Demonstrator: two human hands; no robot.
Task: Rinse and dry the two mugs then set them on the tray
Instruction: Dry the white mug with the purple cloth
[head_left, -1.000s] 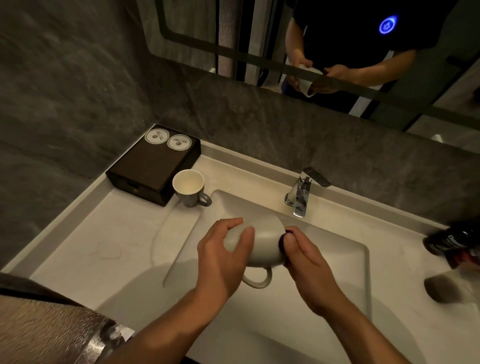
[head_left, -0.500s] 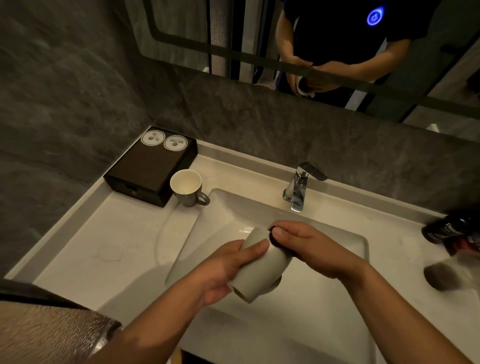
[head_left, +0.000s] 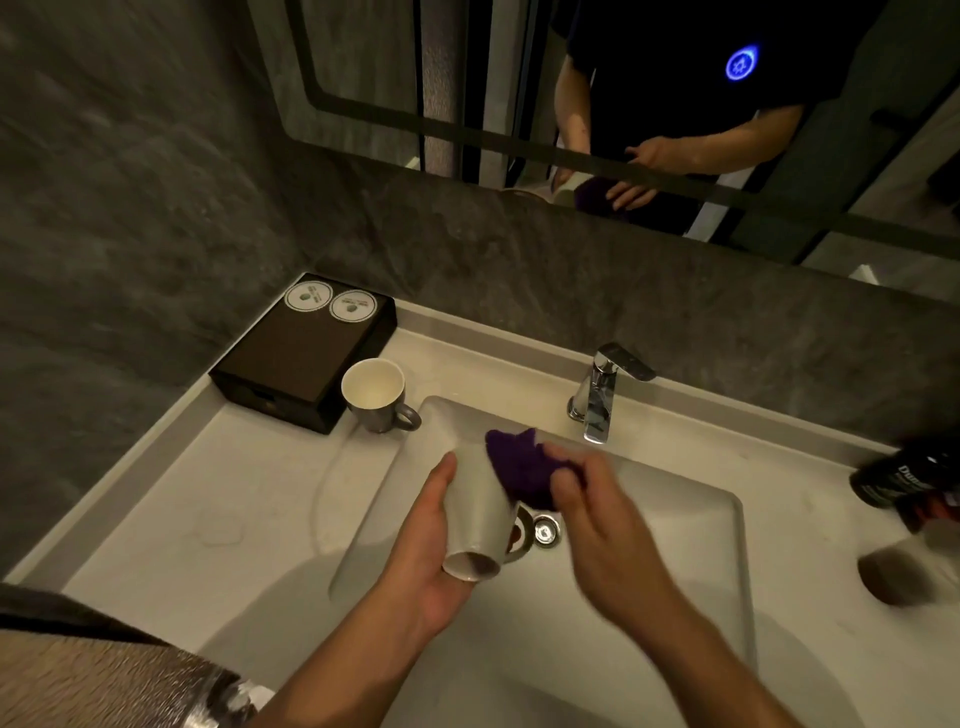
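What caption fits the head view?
Left hand tilts a mug over the sink; right hand presses a purple cloth to it.

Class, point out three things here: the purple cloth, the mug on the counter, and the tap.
Cloth (head_left: 519, 467): head view, middle of the bunched fabric.
Counter mug (head_left: 373, 387): head view, pale inside wall.
Tap (head_left: 597, 400): head view, chrome body.
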